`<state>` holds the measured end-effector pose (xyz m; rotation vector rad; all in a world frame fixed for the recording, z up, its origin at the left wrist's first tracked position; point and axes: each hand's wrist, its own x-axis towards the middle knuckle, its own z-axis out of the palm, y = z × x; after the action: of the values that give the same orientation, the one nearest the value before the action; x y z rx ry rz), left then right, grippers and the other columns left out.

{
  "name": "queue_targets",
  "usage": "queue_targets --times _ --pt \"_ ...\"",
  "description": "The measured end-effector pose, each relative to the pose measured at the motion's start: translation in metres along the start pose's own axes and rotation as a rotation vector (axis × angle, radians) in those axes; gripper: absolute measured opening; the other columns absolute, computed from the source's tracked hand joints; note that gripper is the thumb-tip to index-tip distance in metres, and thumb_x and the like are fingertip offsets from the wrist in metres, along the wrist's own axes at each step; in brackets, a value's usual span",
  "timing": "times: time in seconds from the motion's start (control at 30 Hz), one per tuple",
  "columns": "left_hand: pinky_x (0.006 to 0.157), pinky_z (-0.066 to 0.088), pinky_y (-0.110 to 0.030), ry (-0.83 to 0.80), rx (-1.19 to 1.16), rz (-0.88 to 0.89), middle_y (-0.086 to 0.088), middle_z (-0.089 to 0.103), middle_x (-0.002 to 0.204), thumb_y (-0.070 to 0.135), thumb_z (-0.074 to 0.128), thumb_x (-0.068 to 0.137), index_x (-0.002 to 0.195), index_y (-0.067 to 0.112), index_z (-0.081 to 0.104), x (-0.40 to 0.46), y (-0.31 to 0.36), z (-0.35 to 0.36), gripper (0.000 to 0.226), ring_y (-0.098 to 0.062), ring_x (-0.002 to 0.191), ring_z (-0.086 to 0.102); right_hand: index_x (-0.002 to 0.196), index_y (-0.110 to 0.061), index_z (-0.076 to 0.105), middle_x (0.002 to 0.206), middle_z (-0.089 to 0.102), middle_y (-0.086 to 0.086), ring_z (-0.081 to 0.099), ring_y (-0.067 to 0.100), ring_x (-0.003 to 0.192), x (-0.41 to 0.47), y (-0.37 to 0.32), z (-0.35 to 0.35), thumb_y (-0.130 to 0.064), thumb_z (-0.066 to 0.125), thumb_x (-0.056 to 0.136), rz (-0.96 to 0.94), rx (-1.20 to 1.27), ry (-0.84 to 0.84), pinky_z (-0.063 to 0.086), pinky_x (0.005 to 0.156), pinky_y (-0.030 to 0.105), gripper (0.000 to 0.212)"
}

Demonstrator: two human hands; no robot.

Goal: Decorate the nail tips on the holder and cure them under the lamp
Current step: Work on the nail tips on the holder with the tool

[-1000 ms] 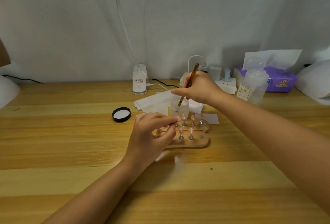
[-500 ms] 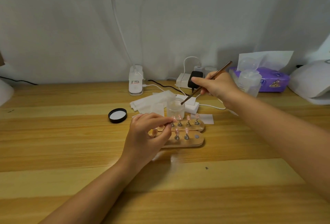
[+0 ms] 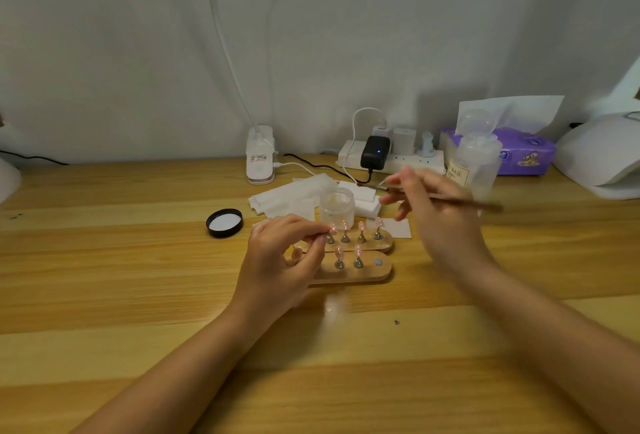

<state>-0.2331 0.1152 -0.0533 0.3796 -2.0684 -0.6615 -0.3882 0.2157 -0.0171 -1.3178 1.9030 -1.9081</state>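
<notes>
- Brush (image 3: 450, 199) in right hand (image 3: 440, 215), thin brown handle lying roughly level, bristle end pointing left toward the jar; hand is motion-blurred, fingers look curled round the handle, exact pinch hard to tell.
- Left hand (image 3: 280, 260) at left end of the holder (image 3: 382, 272), thumb and forefinger pinching the leftmost stand of the back row (image 3: 330, 234).
- Step in hand, as I read it: bring the loaded brush to the tip the left hand steadies.
- To do it well: keep the left pinch low on the metal stand, off the pink surface; come in with the bristle end slow and light; avoid knocking the neighbouring tips, they stand close together.
- Risk: jar (image 3: 337, 207) sits just behind the back row, open, easy to clip with the brush hand.
- Nail tips (image 3: 360, 227): small, pink, glossy, each on a metal stand; four show in the back row, two in the front, one bare metal disc at the front right.
- Holder: two light wooden bars with rounded ends, lying one behind the other mid-table (image 3: 138, 278).
- Black lid (image 3: 224, 222) lies left of the jar; white curing lamp (image 3: 602, 160) at far right, well apart from the holder.
</notes>
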Motion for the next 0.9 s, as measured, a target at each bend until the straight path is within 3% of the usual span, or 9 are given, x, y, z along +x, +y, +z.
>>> queue_targets --times 0.1,0.17,0.27,0.37,0.53,0.7,0.9 --pt "0.079 0.045 -0.051 -0.012 0.019 0.008 0.007 0.065 0.082 0.013 0.061 0.077 0.09 0.012 0.071 0.0 0.0 0.001 0.016 -0.013 0.079 0.062 0.08 -0.03 0.062 0.077 0.066 -0.014 0.061 0.001 0.077 -0.029 0.008 0.003 -0.043 0.052 0.088 -0.164 -0.081 -0.061 0.049 0.071 0.02 0.019" --pt "0.081 0.044 -0.048 -0.019 0.042 0.013 0.007 0.065 0.083 0.013 0.061 0.077 0.09 0.012 0.071 0.0 -0.001 0.0 0.016 -0.014 0.08 0.061 0.074 -0.031 0.062 0.073 0.065 -0.017 0.061 0.003 0.08 -0.035 0.011 0.004 -0.044 0.047 0.086 -0.199 -0.101 -0.024 0.046 0.08 0.031 0.023" --pt "0.083 0.041 -0.042 -0.031 0.086 0.015 0.006 0.066 0.083 0.014 0.061 0.077 0.089 0.011 0.071 0.0 -0.001 0.001 0.016 -0.015 0.081 0.061 0.072 -0.029 0.062 0.069 0.065 -0.009 0.062 0.009 0.075 -0.037 0.01 0.007 -0.04 0.036 0.088 -0.22 -0.011 0.017 0.047 0.074 0.039 0.032" --pt "0.083 0.038 -0.037 -0.044 0.12 0.023 0.002 0.067 0.084 0.014 0.062 0.077 0.089 0.011 0.072 0.0 -0.002 0.002 0.016 -0.015 0.082 0.061 0.074 -0.03 0.061 0.069 0.065 -0.012 0.063 0.011 0.074 -0.04 0.011 0.011 -0.035 0.033 0.091 -0.256 -0.006 0.005 0.047 0.074 0.05 0.033" --pt "0.082 0.037 -0.034 -0.042 0.134 0.031 0.002 0.067 0.084 0.014 0.062 0.077 0.088 0.012 0.072 -0.001 -0.003 0.002 0.015 -0.016 0.082 0.061 0.075 -0.029 0.062 0.069 0.065 -0.009 0.062 0.01 0.075 -0.041 0.012 0.013 -0.034 0.031 0.091 -0.257 -0.015 -0.01 0.047 0.073 0.051 0.035" --pt "0.081 0.04 -0.042 -0.032 0.12 0.029 0.003 0.067 0.083 0.012 0.062 0.077 0.087 0.012 0.072 0.0 -0.003 0.001 0.015 -0.017 0.081 0.062 0.065 -0.024 0.062 0.059 0.061 -0.009 0.058 0.004 0.065 -0.043 0.014 0.011 -0.03 0.029 0.091 -0.296 0.011 0.009 0.044 0.07 0.046 0.042" --pt "0.082 0.039 -0.04 -0.045 0.136 0.035 0.001 0.067 0.083 0.013 0.062 0.077 0.088 0.012 0.072 0.0 -0.002 0.001 0.016 -0.019 0.081 0.062 0.075 -0.024 0.064 0.074 0.064 -0.014 0.06 -0.001 0.078 -0.042 0.013 0.013 -0.03 0.031 0.092 -0.294 -0.045 0.007 0.046 0.076 0.049 0.037"
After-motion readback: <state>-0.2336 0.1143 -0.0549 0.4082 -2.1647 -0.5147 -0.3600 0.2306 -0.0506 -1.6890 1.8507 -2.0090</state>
